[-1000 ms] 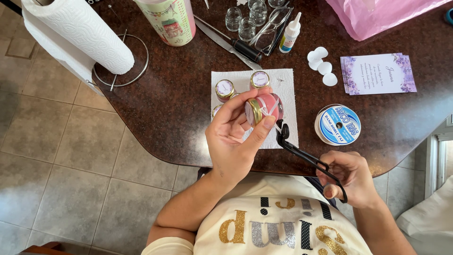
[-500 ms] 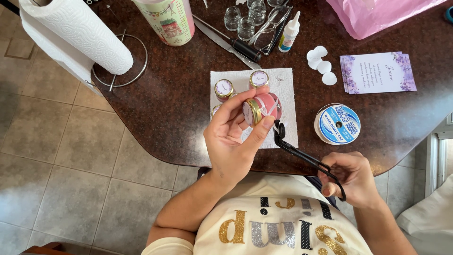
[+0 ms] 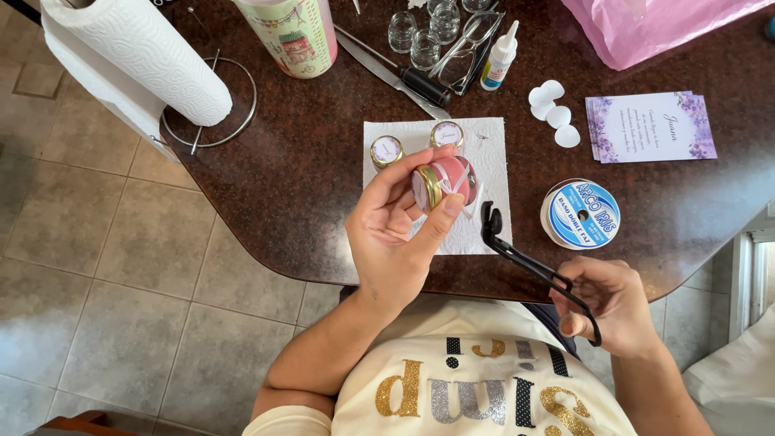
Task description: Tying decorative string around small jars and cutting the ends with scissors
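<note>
The small pink glass jar with a gold metal lid (image 3: 446,182) (light, rigid, likely breakable and smooth) sits above the dark brown surface (image 3: 307,161), clamped at lid and body by the left hand (image 3: 397,234). The right hand (image 3: 615,305) is closed on black tongs (image 3: 529,265), near a blue ribbon spool (image 3: 580,214).

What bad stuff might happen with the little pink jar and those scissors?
The left hand holds the jar only by its fingertips, above the table edge, so it might slip and drop to the tiled floor. The scissors in the right hand point toward the left thumb, so a quick move may nick it. The ribbon on the jar looks thin and might get snipped in the wrong spot.
</note>
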